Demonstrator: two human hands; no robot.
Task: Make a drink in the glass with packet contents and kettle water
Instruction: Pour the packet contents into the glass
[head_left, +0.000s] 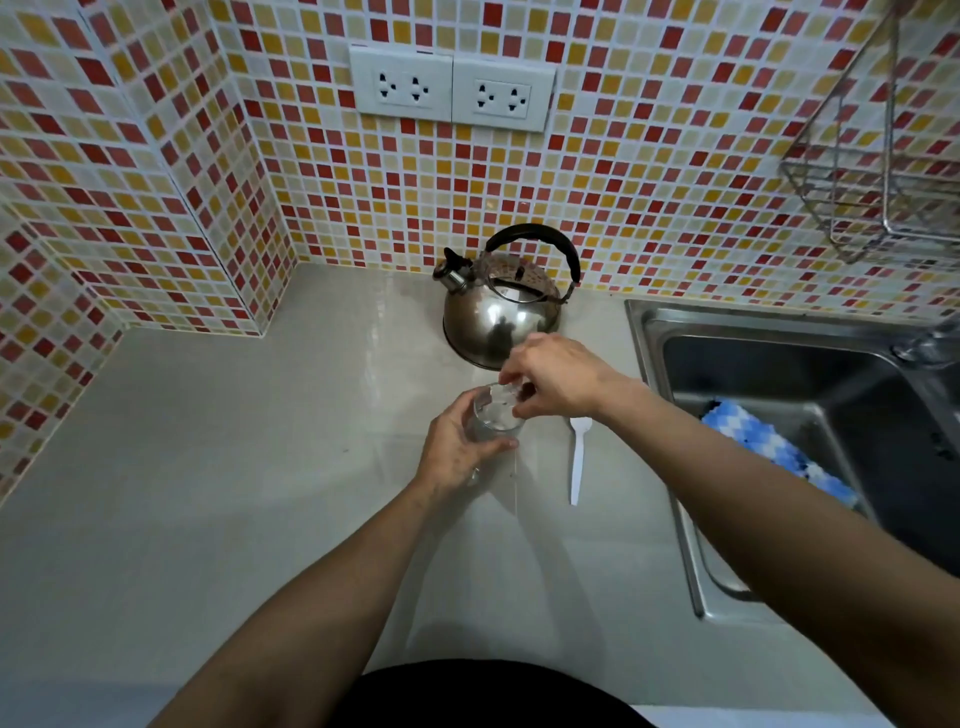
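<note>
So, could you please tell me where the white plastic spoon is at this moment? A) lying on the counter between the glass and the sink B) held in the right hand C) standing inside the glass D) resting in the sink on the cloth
A: the spoon lies flat on the counter, just right of the glass and left of the sink, with neither hand touching it.

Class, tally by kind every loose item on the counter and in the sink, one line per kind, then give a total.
Kettle: 1
Glass: 1
White plastic spoon: 1
Blue and white cloth in the sink: 1
Total: 4
</note>
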